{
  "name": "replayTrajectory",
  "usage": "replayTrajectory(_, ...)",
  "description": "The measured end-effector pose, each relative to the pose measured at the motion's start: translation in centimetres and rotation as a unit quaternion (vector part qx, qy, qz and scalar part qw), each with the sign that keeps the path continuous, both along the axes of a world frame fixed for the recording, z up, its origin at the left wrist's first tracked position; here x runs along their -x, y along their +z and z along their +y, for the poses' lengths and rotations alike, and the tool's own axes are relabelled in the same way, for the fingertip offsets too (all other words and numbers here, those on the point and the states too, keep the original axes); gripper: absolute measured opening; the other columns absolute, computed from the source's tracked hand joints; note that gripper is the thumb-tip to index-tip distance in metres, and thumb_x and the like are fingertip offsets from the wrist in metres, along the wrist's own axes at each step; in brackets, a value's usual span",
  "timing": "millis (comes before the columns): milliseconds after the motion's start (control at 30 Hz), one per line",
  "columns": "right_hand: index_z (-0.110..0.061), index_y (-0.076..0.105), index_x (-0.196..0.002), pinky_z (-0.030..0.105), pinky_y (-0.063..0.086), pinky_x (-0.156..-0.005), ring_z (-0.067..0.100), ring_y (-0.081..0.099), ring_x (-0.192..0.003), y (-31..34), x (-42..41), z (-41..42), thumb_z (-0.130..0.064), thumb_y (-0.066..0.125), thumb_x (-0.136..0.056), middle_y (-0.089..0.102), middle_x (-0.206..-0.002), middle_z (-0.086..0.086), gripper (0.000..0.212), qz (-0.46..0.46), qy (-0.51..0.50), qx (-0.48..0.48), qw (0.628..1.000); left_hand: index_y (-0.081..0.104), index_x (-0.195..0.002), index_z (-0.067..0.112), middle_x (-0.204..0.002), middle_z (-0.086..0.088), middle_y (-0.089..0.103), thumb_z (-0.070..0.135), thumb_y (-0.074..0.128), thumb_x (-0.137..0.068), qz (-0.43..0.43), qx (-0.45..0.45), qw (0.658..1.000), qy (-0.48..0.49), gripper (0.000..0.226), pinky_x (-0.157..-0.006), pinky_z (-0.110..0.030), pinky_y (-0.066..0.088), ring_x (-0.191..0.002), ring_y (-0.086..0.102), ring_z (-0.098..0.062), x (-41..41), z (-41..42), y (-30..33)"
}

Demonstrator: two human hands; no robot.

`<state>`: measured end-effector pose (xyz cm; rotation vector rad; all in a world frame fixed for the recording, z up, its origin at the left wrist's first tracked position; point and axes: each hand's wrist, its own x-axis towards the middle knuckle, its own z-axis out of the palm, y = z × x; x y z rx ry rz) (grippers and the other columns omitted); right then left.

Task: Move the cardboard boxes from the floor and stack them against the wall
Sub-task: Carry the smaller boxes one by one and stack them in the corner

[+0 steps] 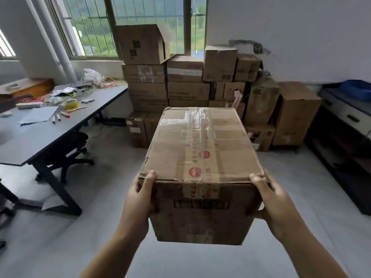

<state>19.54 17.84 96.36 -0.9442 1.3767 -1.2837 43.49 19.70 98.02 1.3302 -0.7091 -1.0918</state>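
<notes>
Held a taped cardboard box (202,157) clear of the floor (112,197), out in front at arm's length, long side pointing toward the far wall (291,37). Gripped at the near end by both hands: left hand (140,197) curled around the near left corner, thumb lying on the top edge; right hand (271,201) clasped around the near right corner, thumb likewise on top, fingers hidden behind the side. Already stood against the wall and under the window (140,23): a stack of boxes (186,83) several tiers high, uneven along the top, with an open box (142,45) perched on the left column. Well apart from that stack, so judged mid-carry: lifting done for this one, placing not yet. Cluttered desk (60,125) off to the left. No other loose boxes seen on the visible floor; anything outside the view cannot be told.
</notes>
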Motion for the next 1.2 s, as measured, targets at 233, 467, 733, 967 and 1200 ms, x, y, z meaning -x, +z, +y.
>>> replayTrajectory(233,-0.04,0.052,-0.119,0.046,0.057,-0.056,0.014,0.065,-0.084,-0.6,-2.4,-17.0,-0.032,0.055,-0.092,0.066,-0.096,-0.008,0.029,-0.006,0.0,0.013,1.0,0.06,-0.097,0.023,-0.081,0.009,0.066,0.03,0.05,-0.095,0.002,-0.003,1.0,0.001,0.012,-0.065,-0.035,0.049,-0.054,0.062,0.007,-2.7,-17.2,-0.6)
replayTrajectory(467,-0.039,0.049,-0.131,0.055,0.056,-0.078,0.027,0.065,-0.101,0.2,-4.1,-38.8,-0.04,0.059,-0.087,0.064,-0.116,0.002,0.045,-0.019,0.025,0.023,0.999,0.06,-0.095,0.024,-0.081,0.007,0.064,0.029,0.051,-0.094,0.004,0.023,1.0,0.017,0.011,-0.066,-0.036,0.049,-0.057,0.064,0.001,-4.3,-37.0,1.3)
replayTrajectory(733,-0.04,0.051,-0.132,0.045,0.048,-0.099,0.016,0.062,-0.109,4.6,-5.9,-59.8,-0.043,0.065,-0.082,0.065,-0.12,-0.005,0.052,0.014,0.06,0.095,0.994,0.063,-0.086,0.023,-0.073,0.002,0.067,0.033,0.053,-0.093,0.021,0.062,0.997,0.034,0.015,-0.064,-0.037,0.044,-0.062,0.062,-0.013,-7.0,-57.3,3.3)
replayTrajectory(967,-0.041,0.046,-0.132,0.031,0.042,-0.097,0.01,0.053,-0.112,8.1,-10.1,-78.2,-0.038,0.061,-0.087,0.059,-0.121,-0.007,0.047,0.042,0.02,0.176,0.983,0.069,-0.08,0.045,-0.099,0.001,0.07,0.048,0.059,-0.085,-0.004,0.137,0.99,0.025,0.012,-0.087,-0.056,0.05,-0.096,0.066,-0.022,-11.2,-76.8,5.6)
replayTrajectory(1200,-0.035,0.048,-0.129,0.007,0.045,-0.049,-0.011,0.061,-0.067,15.2,-12.4,-97.3,-0.029,0.056,-0.092,0.065,-0.1,-0.009,0.038,0.026,-0.01,0.221,0.975,0.066,-0.092,0.028,-0.081,0.001,0.07,0.037,0.055,-0.091,0.024,0.212,0.977,-0.027,0.014,-0.05,-0.028,0.05,-0.061,0.063,-0.014,-14.1,-97.6,12.7)
